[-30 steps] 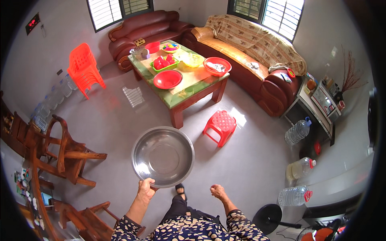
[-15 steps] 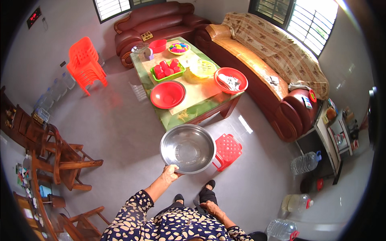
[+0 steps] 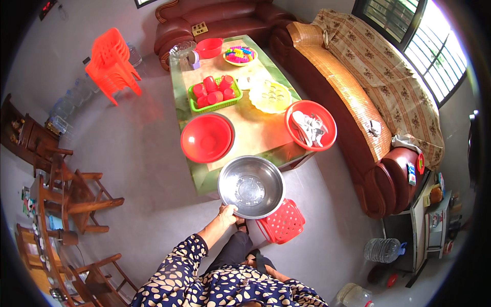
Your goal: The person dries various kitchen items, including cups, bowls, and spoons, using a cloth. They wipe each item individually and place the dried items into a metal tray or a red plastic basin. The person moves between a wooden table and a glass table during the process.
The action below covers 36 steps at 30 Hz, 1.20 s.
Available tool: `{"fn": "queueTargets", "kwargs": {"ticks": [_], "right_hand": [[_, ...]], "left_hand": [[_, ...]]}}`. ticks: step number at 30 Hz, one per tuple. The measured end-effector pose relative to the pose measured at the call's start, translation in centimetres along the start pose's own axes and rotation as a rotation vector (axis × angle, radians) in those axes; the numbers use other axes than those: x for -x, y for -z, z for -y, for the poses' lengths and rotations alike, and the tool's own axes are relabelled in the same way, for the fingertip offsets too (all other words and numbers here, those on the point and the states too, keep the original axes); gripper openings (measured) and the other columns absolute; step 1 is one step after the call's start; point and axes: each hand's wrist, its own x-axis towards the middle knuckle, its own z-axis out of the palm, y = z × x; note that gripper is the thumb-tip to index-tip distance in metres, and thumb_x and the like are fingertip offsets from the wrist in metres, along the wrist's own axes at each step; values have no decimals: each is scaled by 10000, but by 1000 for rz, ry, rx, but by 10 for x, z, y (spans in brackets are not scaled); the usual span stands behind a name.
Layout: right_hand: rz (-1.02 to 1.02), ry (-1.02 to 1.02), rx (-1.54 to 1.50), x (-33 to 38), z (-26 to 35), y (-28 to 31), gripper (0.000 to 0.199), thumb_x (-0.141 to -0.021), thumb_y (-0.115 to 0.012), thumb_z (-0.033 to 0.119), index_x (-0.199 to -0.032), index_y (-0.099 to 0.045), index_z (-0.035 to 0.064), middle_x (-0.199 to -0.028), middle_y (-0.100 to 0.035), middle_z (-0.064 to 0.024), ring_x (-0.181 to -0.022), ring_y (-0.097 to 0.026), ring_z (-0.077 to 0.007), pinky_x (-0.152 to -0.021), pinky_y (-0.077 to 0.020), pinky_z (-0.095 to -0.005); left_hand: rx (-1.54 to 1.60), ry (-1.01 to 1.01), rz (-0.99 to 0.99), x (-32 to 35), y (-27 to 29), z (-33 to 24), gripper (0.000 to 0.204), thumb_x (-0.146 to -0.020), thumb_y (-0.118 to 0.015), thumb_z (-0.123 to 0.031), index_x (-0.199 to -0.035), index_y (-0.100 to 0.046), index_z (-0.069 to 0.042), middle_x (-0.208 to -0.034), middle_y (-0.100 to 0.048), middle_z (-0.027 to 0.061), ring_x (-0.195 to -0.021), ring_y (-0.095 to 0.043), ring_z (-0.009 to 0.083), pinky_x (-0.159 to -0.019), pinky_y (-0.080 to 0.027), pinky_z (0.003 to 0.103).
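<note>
A wide stainless steel basin (image 3: 250, 190) is held out in front of me by its near rim. My left hand (image 3: 228, 213) grips that rim, with the basin's inside facing up. Its far edge overlaps the near end of the table (image 3: 261, 140) in view. Below my waist, my right hand (image 3: 251, 262) is beside my dark trousers, its fingers mostly hidden by a dark shape. Just right of the steel basin, a red plastic stool (image 3: 286, 225) stands on the floor. A red basin (image 3: 205, 138) rests on the table's near left, overlapping a metal one beneath.
On the table are a green basket (image 3: 217, 105) of red cups, a yellow tray (image 3: 271, 97), a red basin (image 3: 329, 132) of white pieces, and a bowl of colourful pieces (image 3: 239, 55). Leather sofas (image 3: 353, 169) border it. Wooden chairs (image 3: 89, 204) stand left; water bottles (image 3: 383, 250) right.
I have come closer to the table, carrying the steel basin, which now overlaps the table's near end in view. My right hand has shifted slightly left and is more hidden.
</note>
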Motion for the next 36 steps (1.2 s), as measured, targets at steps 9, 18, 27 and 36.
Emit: {"fn": "queueTargets", "kwargs": {"ticks": [9, 18, 27, 36], "right_hand": [[-43, -65, 21, -7, 53, 115, 324, -889, -454, 166, -1175, -533, 35, -1119, -554, -136, -1058, -504, -250, -927, -375, -346], [67, 73, -15, -10, 54, 246, 331, -895, -461, 159, -1196, -512, 29, -1164, -531, -115, -1104, -468, -223, -963, -344, -342], [306, -9, -279, -38, -74, 370, 287, -847, -511, 95, -1120, -545, 13, -1176, -516, -131, -1115, -460, -247, -940, -352, -333], [-71, -56, 606, -48, -85, 455, 174, -761, -523, 163, -838, -600, 28, -823, -604, -192, -782, -587, -361, -700, -486, -438]], "left_hand": [[-8, 98, -78, -41, -61, -41, 628, -655, -442, 149, -1232, -359, -83, -1198, -433, 219, -1071, -487, 440, -836, -424, 662], [86, -4, -92, -99, -106, -43, 560, -648, -460, 139, -1187, -396, 3, -1145, -470, 231, -1047, -503, 439, -852, -410, 658], [158, -119, -113, -143, -144, -11, 430, -690, -492, 68, -1107, -460, -33, -1072, -487, 183, -1009, -510, 386, -832, -434, 623], [93, -171, -290, -155, -172, 0, 205, -724, -587, -1, -907, -502, -37, -853, -514, 96, -846, -572, 283, -765, -473, 533]]}}
